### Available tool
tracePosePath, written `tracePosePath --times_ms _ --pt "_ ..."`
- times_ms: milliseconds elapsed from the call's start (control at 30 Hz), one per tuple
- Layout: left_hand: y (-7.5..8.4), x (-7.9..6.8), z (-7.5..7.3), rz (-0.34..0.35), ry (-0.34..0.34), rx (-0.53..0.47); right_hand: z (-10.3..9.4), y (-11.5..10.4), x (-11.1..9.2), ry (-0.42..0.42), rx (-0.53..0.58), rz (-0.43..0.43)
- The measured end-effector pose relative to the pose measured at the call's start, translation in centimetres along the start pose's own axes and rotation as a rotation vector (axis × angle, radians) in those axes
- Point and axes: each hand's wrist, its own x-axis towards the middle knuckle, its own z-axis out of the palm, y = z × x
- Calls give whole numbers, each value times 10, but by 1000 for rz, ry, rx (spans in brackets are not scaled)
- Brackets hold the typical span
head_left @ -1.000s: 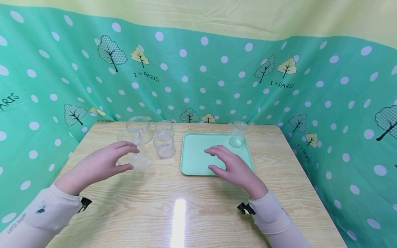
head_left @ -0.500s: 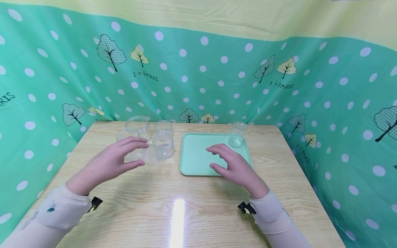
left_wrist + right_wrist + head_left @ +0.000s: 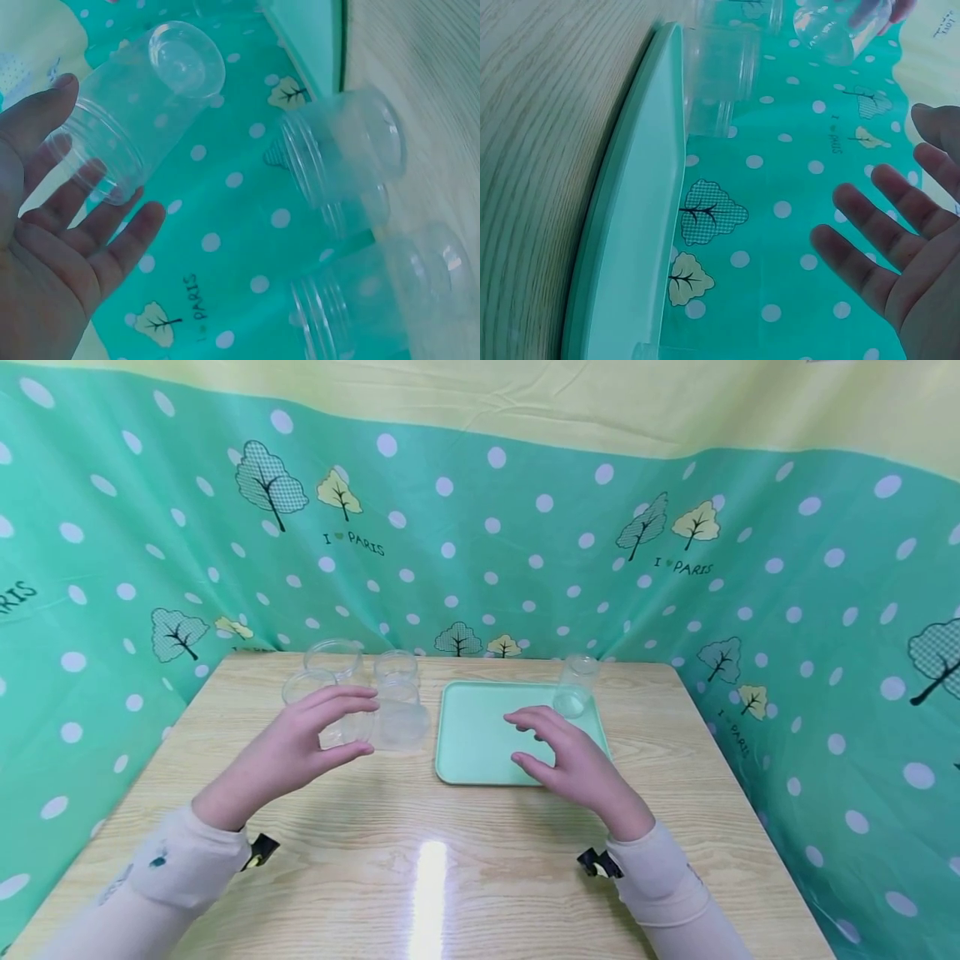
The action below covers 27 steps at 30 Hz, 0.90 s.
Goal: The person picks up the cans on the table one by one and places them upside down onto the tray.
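My left hand [image 3: 311, 739] grips a clear plastic jar [image 3: 161, 105] near its threaded rim, between thumb and fingers. The jar is tilted on its side above the table, its base pointing right toward the green tray [image 3: 480, 743]. In the head view it overlaps a short clear jar [image 3: 396, 692] behind it. My right hand [image 3: 573, 768] hovers over the tray's front right part, fingers spread and slightly bent, with nothing in it. Another clear jar [image 3: 576, 687] stands upright at the tray's back right corner.
Several more clear jars stand at the table's back left, among them a wide jar [image 3: 333, 658] and a small jar [image 3: 396, 668]. A patterned green curtain [image 3: 495, 552] encloses the wooden table [image 3: 525, 877] at the back and sides.
My left hand has moved right with the jar, from the left group of jars toward the tray. The right hand has barely shifted.
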Motion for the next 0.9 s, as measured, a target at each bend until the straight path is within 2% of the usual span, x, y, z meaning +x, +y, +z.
tracePosePath --times_ms 267,533,900 --pt "4 3 9 -1 63 -116 -5 -1 1 7 33 1" --pt "9 4 19 -41 92 -256 -3 0 2 11 94 4" --pt "16 6 35 -86 75 -379 -4 0 -1 31 114 0"
